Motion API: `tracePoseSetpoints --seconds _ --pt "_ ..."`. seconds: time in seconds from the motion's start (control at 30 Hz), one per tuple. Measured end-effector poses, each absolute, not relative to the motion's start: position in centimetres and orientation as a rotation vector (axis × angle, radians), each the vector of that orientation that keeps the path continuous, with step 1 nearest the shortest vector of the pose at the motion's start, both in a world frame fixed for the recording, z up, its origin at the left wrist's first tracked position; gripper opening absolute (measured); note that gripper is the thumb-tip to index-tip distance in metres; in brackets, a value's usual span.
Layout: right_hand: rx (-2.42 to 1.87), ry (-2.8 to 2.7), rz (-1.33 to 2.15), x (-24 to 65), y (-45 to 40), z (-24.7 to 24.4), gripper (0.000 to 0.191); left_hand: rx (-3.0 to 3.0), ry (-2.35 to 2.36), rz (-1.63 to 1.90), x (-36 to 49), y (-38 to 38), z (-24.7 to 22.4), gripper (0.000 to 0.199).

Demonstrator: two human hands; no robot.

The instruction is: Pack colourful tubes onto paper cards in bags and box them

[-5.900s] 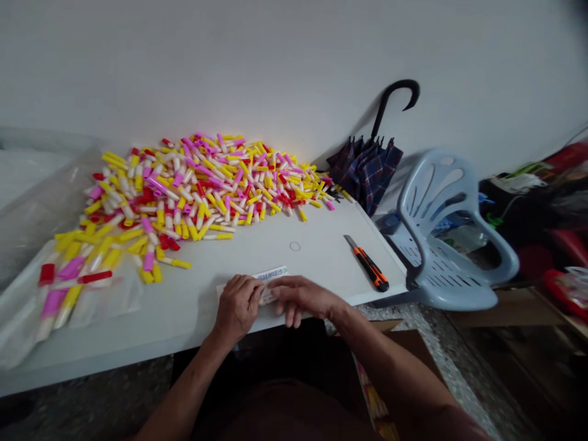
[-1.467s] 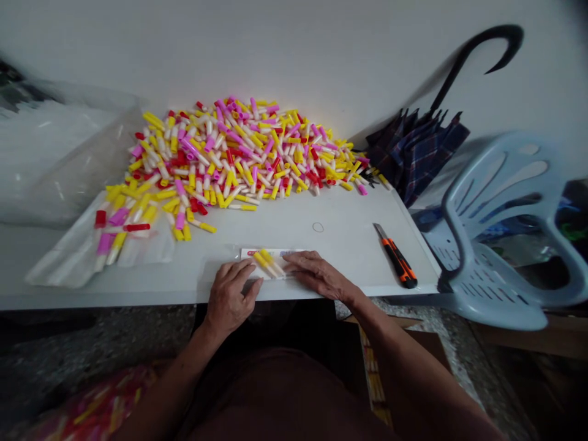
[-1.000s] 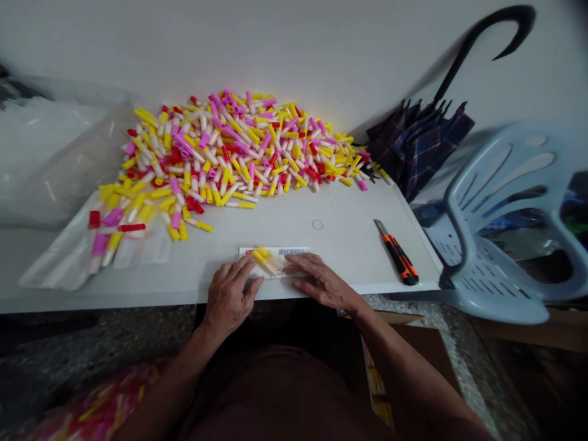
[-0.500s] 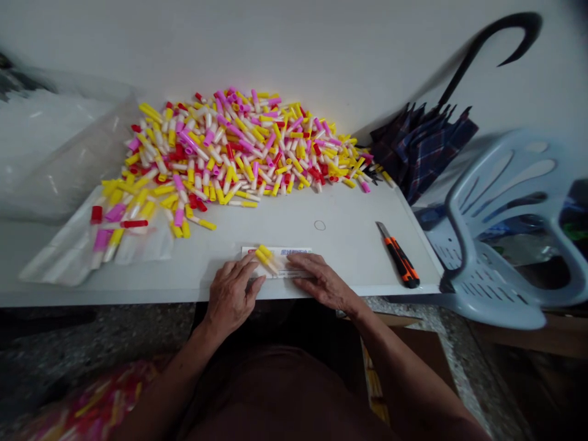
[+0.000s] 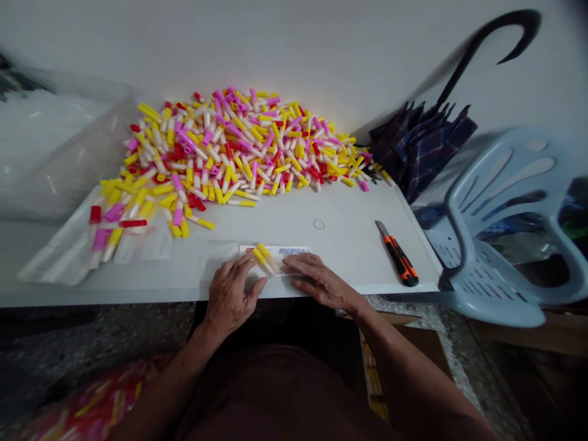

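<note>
My capped tubes (image 5: 220, 147): white, with yellow, pink or red caps, far left
My card (image 5: 287, 250): white, red and blue print, near
My tabletop (image 5: 340, 245): white
Umbrella (image 5: 425, 153): dark blue plaid, far right
Utility knife (image 5: 399, 262): orange and black handle
Chair (image 5: 500, 184): pale blue, right

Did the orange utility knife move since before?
No, the orange utility knife still lies by the table's right edge, to the right of the rubber band.

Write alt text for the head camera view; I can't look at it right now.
Two bare hands, left and right, rest on a printed label with yellow tubes lying across it, at the near edge of a white table. Behind them lies a heap of yellow, pink, red and white tubes; an orange utility knife lies to the right.
</note>
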State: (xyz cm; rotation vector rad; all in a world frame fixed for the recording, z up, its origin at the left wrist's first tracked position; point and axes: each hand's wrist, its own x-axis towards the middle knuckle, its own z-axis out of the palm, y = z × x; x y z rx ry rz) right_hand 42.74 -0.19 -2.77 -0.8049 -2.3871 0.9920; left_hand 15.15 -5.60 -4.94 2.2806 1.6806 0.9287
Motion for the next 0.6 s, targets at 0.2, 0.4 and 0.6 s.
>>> tracePoseSetpoints --seconds 0.2,0.4,0.6 --pt "-0.863 -2.304 1.099 42.7 -0.2 -2.5 0.068 2.239 1.796 1.009 16.2 -5.4 -5.1 0.060" --pt "-0.903 -2.284 1.052 42.4 -0.4 -2.7 0.064 2.203 1.962 0.970 17.2 -5.0 -5.0 0.059" --pt "-0.810 -2.387 0.965 42.1 -0.3 -2.8 0.063 2.208 1.939 0.974 17.1 -5.3 -4.6 0.057"
